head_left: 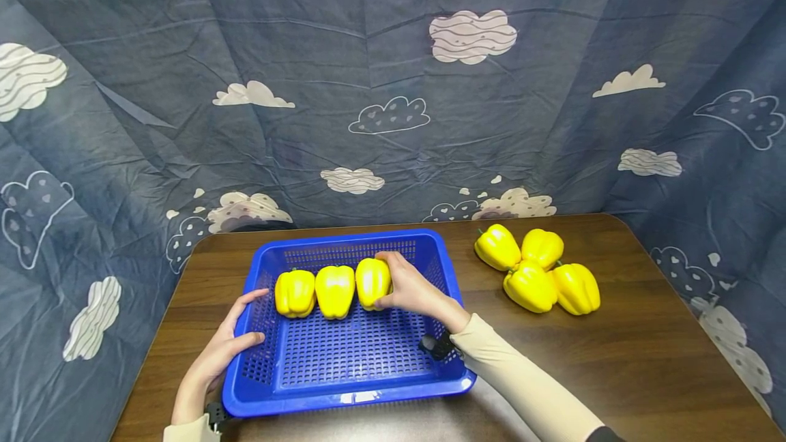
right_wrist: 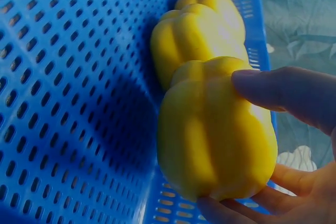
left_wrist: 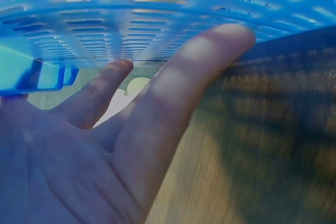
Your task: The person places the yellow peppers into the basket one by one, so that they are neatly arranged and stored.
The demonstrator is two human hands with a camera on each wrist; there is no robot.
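Observation:
In the head view, my right hand (head_left: 413, 286) grips a yellow bell pepper (head_left: 372, 283) at the right end of a row in the blue basket (head_left: 362, 398). The right wrist view shows the thumb on one side of this bell pepper (right_wrist: 215, 129) and fingers under its other side. Two more yellow bell peppers, one in the middle (head_left: 335, 292) and one at the left (head_left: 295, 293), stand in the row. My left hand (head_left: 222, 345) rests at the basket's left rim, thumb and forefinger stretched apart. Straight fingers lie against the perforated wall in the left wrist view.
Several yellow bell peppers (head_left: 531, 285) lie clustered on the brown wooden table (head_left: 638, 360), right of the basket. A blue-grey curtain (head_left: 319, 87) with cloud prints hangs behind the table and at both sides.

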